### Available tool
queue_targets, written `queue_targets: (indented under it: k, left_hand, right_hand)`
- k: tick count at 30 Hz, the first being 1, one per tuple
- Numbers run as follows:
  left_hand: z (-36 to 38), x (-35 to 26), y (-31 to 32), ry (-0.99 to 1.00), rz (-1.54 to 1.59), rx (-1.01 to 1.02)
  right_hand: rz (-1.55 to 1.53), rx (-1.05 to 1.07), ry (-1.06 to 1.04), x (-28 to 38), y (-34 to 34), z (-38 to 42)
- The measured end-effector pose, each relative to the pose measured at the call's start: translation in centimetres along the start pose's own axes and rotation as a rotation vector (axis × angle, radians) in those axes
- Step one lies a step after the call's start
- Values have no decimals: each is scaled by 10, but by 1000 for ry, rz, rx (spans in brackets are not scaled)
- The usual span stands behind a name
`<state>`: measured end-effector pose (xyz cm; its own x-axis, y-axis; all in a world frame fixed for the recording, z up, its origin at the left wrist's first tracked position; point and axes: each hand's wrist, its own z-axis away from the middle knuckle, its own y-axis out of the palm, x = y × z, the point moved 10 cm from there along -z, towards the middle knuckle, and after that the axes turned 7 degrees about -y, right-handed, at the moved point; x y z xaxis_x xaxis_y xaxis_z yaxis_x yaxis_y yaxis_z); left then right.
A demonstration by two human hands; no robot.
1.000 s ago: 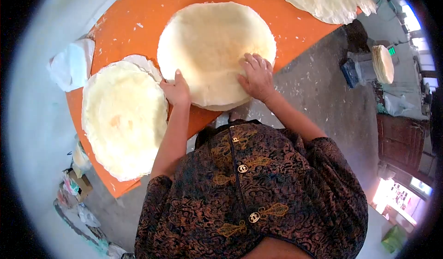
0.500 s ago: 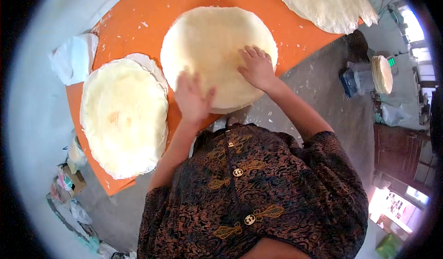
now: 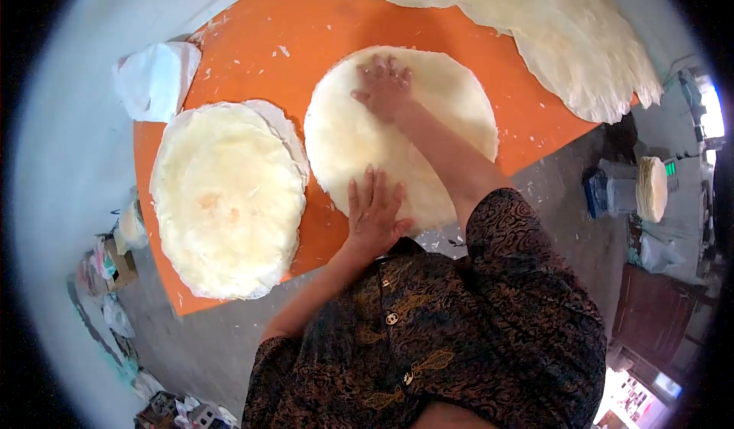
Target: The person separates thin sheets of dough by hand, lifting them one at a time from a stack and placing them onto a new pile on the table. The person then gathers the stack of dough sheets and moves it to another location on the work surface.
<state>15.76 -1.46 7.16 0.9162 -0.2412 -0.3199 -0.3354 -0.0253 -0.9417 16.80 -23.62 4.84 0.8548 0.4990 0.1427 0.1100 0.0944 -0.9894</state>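
A stack of thin round flatbread sheets point(image 3: 443, 123) lies in front of me on the orange table point(image 3: 260, 69). My right hand point(image 3: 384, 89) rests with spread fingers on its far part. Near the edge closest to my body, my left hand point(image 3: 375, 211) lies on the same stack, fingers stretched out. Neither hand grips anything. To the left sits a second stack of flatbread sheets point(image 3: 229, 207), pale with a few browned spots and uneven edges.
Overlapping flatbread sheets point(image 3: 566, 39) spread along the table's far right side. A folded white cloth or bag point(image 3: 157, 81) lies at the left edge. Beyond the table on the right, another round stack point(image 3: 651, 190) stands beside a blue container point(image 3: 595, 193).
My right hand has moved away from me and left across the stack. The left hand has come nearer my body and now lies on the near edge. The view has shifted.
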Motion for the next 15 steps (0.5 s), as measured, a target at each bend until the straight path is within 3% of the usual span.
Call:
queue_targets:
  k: [4,6,10,12,15]
  left_hand:
    - [2,8,13,17,-64,14]
    - [11,7,20,14,-53,5]
    - [9,13,25,20,-22,-15]
    - [10,12,21,43,28,7]
    - [8,39,-3,43,295,-121]
  right_hand:
    - [-7,-64,19,-6,7,-4]
    - [98,-253,-28,-15,31,-10]
    - [80,-252,-114,-14,24,-9]
    - [-13,-101,-181,-26,31,-14]
    - [-19,-190,-52,-61,-15,30]
